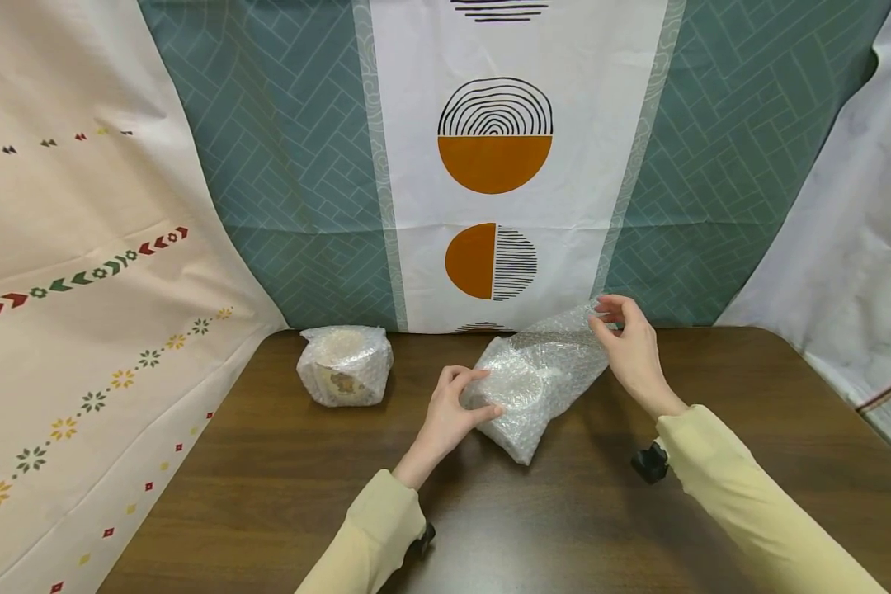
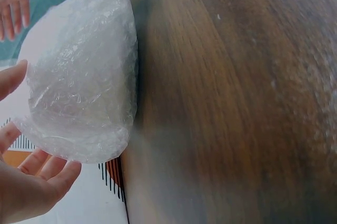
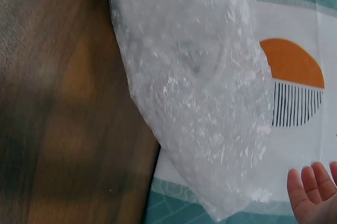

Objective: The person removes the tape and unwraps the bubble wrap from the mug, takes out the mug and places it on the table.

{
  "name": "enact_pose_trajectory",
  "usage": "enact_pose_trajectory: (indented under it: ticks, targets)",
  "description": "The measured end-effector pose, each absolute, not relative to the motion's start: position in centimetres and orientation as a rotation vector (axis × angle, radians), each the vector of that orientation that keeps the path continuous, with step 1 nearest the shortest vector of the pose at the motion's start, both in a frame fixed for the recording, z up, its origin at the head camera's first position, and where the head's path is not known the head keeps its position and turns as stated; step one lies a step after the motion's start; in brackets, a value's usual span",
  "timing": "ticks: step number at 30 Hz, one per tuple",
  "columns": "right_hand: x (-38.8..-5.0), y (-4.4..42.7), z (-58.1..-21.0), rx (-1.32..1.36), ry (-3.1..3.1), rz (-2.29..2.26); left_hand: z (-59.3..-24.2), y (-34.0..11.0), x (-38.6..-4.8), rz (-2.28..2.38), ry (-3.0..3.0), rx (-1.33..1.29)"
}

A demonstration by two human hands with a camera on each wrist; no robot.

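A bundle in clear bubble wrap (image 1: 516, 388) sits on the table right of centre; a round rim shows faintly through its top. My left hand (image 1: 449, 411) holds its left side, thumb at the near side and fingers at the far side. In the left wrist view, the fingers (image 2: 66, 174) rest against the wrap's edge. A loose flap of the wrap (image 3: 210, 145) rises to the right. Beside its raised tip is my right hand (image 1: 634, 351), fingers loosely bent with a gap to the thumb; in the right wrist view the fingers look apart from the wrap.
Another bubble-wrapped object (image 1: 345, 367) with a printed picture on its side stands at the back left of the brown wooden table (image 1: 267, 495). A patterned cloth (image 1: 460, 198) hangs along the table's back edge, and a cream cloth (image 1: 82, 396) at the left.
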State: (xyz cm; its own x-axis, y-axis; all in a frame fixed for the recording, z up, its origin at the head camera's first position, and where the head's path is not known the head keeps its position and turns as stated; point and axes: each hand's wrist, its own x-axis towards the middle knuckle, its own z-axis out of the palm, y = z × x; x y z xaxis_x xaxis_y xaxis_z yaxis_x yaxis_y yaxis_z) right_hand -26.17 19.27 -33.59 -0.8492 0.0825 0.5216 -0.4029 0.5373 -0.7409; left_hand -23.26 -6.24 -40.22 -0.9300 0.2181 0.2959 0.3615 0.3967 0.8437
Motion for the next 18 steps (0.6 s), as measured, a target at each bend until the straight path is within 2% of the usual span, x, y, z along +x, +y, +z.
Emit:
enact_pose_trajectory:
  ticks: [8,13,18]
  targets:
    - [-24.9,17.3,-34.6,0.465,-2.336,1.270,-40.3,-6.3,-23.3,-1.574,-2.506,-0.519]
    - [-24.3,16.4,-36.1,0.708,-2.421,1.121,-40.3,-6.3,-23.3,-1.564,-2.512,-0.514]
    - [-23.9,16.2,-37.3,0.805,-2.512,1.004,-40.3,-6.3,-23.3,-1.557,-2.511,-0.529]
